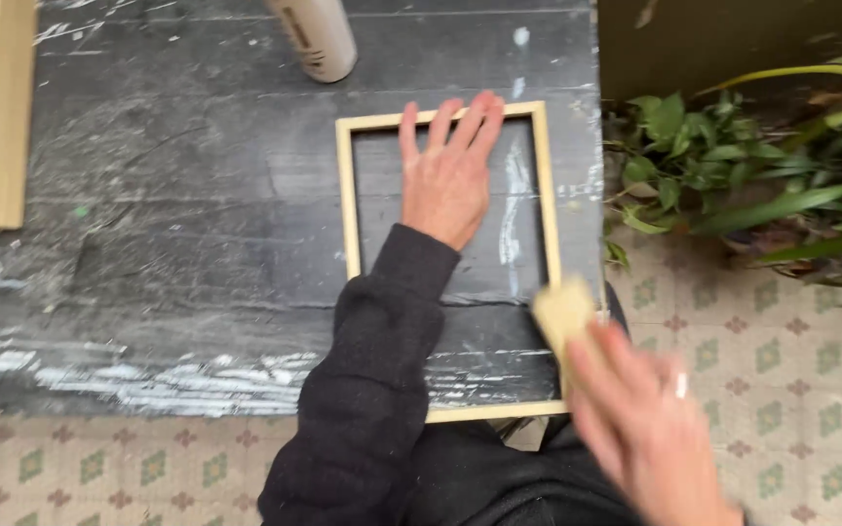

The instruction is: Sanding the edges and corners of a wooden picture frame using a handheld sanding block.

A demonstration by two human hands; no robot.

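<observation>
A light wooden frame (348, 209) lies flat on a dark, paint-streaked table (177, 195). My left hand (448, 170) rests flat inside the frame, fingers spread, with the tips on its far rail. My right hand (640, 419), blurred, grips a pale yellowish block (561, 310) against the frame's right rail near the table's right edge. A ring shows on one finger of the right hand.
A beige cylinder-shaped container (316, 37) stands at the table's far edge. A second wooden frame (4, 117) lies at the far left. Green plants (733, 166) grow to the right of the table, above a patterned tile floor (791, 370).
</observation>
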